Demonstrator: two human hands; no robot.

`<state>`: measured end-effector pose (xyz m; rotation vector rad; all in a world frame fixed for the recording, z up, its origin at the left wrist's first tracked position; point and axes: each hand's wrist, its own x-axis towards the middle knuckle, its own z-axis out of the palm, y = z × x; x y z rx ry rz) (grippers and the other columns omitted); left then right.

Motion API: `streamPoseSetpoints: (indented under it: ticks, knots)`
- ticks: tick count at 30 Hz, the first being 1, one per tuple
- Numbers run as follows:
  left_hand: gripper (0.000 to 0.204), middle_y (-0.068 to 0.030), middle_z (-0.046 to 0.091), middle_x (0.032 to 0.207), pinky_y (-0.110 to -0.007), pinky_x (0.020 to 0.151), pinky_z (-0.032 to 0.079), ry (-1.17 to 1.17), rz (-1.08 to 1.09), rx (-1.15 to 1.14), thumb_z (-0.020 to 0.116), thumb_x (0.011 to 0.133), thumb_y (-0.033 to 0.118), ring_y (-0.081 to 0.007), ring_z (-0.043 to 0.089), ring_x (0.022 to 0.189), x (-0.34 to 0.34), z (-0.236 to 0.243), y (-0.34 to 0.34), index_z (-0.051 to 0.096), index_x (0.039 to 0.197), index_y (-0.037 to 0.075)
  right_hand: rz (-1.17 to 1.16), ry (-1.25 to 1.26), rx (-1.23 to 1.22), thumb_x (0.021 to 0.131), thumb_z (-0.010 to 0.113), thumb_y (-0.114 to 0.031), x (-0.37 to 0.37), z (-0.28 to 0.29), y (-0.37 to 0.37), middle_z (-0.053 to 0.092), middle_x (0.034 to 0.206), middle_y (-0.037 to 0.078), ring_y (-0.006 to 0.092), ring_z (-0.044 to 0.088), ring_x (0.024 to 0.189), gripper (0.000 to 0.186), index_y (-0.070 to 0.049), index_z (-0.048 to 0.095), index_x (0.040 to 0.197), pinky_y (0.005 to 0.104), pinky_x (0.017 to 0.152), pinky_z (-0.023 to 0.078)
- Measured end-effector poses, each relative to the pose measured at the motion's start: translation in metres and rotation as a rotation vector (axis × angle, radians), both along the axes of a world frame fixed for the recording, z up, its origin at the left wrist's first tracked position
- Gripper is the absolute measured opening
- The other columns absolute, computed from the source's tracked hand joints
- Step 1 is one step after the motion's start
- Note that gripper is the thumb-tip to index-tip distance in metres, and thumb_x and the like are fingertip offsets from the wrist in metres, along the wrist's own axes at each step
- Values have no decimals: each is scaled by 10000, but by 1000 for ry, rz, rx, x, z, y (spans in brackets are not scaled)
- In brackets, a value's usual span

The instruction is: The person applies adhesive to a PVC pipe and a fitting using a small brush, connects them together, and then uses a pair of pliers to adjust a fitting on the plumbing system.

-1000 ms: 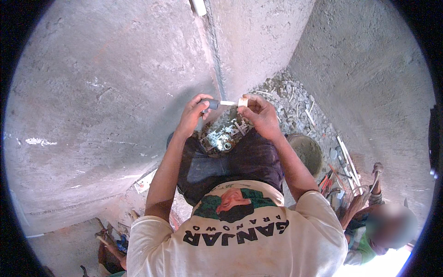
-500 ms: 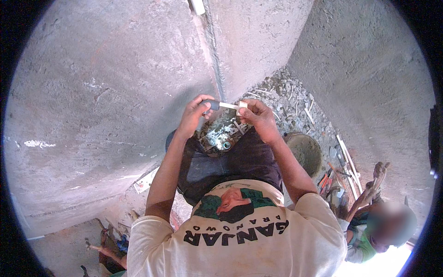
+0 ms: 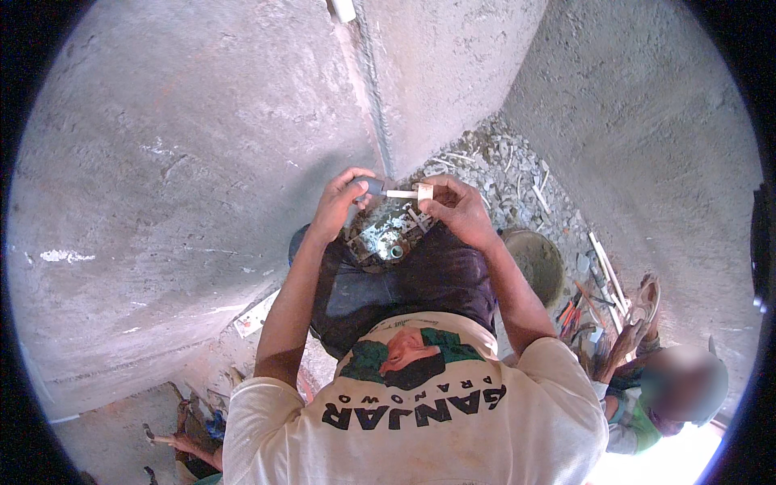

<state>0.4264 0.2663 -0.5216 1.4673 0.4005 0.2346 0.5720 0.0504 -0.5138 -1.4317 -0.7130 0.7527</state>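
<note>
My left hand (image 3: 339,202) is closed round a dark grey tube (image 3: 371,187) with a thin white stem (image 3: 401,194) pointing right. Between the thumb and fingers of my right hand (image 3: 462,212) is a short white pipe fitting (image 3: 425,192). The stem's tip reaches the fitting; whether it enters the bore is too small to tell. Both hands are raised in front of the wall corner, above my lap. Beneath them lies a white-splashed patch (image 3: 381,237) with a small round pipe opening (image 3: 396,252).
A bucket (image 3: 535,267) stands by my right knee. Rubble (image 3: 517,186) covers the corner floor. White pipes (image 3: 608,271) and hand tools (image 3: 571,314) lie farther right, near a co-worker (image 3: 638,412). Another person's arm (image 3: 194,449) shows at lower left. A groove (image 3: 368,89) runs down the wall.
The stem and fitting have dropped slightly, and the fitting has turned a little in my right fingers. My left hand stays almost still. The co-worker's hand at right has shifted.
</note>
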Motion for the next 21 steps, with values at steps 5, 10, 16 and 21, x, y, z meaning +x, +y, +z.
streamPoseSetpoints:
  ticks: [5,10,16,21]
  knots:
    - [269,-24,581,836,-256,680,437,53,77,-60,544,918,248,-106,541,755,-5,-8,1,595,1085,43,-93,-176,-66,805,750,-121,6,-3,-8,681,920,56,108,641,827,342,-56,633,1119,273,739,525]
    - [256,-44,601,832,-254,647,444,-8,188,-184,514,949,218,-108,542,724,-15,-7,6,580,1093,17,-111,-409,-206,801,745,-161,5,-63,-6,674,953,94,164,636,836,371,-61,629,1140,300,766,521]
    - [289,-80,613,847,-276,653,455,-35,224,-353,513,951,220,-142,559,715,-31,-7,2,571,1108,-15,238,-675,-504,782,716,-301,-31,-162,18,631,1038,189,363,617,952,443,-74,610,1147,441,844,494]
    - [277,-85,610,872,-278,651,463,-79,214,-523,528,944,213,-148,566,742,-37,-11,-1,573,1093,-17,319,-844,-522,774,674,-236,-52,-220,34,583,1018,219,404,573,1004,443,-84,573,1178,482,875,474]
